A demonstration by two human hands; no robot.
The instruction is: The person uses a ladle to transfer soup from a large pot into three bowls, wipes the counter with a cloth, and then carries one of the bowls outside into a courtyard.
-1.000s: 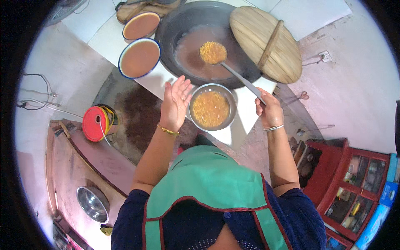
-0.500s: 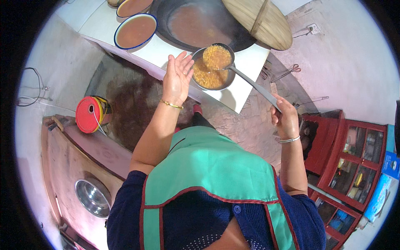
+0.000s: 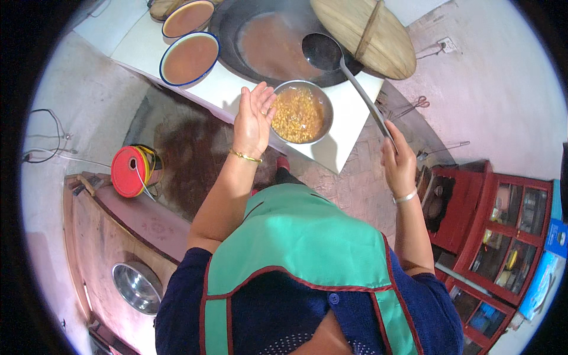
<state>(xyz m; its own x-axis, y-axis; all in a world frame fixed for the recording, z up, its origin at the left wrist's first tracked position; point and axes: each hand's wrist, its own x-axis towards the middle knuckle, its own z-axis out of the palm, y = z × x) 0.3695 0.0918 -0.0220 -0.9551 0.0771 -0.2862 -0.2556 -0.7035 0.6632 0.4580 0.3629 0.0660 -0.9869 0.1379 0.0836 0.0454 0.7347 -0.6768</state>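
Note:
My right hand (image 3: 400,158) is closed around the long grey handle of a ladle (image 3: 323,53). The dark ladle bowl hangs over the right side of a big black wok (image 3: 231,54), which holds reddish-brown liquid (image 3: 272,44). Just in front of the wok, a metal bowl (image 3: 329,125) sits on the white counter, filled with yellow corn-like grains (image 3: 296,112) in broth. Close against its left rim is my left hand (image 3: 254,121), palm up with fingers stretched out, holding nothing. I cannot tell whether it touches the rim.
Two blue-rimmed bowls (image 3: 218,56) of reddish liquid stand left of the wok on the white counter (image 3: 340,139). A wooden lid (image 3: 387,41) leans at the wok's right. Left are a red-lidded bucket (image 3: 128,171) and a steel basin (image 3: 137,288); right, a red cabinet (image 3: 509,236).
My right hand has carried the ladle from over the metal bowl up to the wok. The grains it held are no longer in it. My left hand stays beside the bowl.

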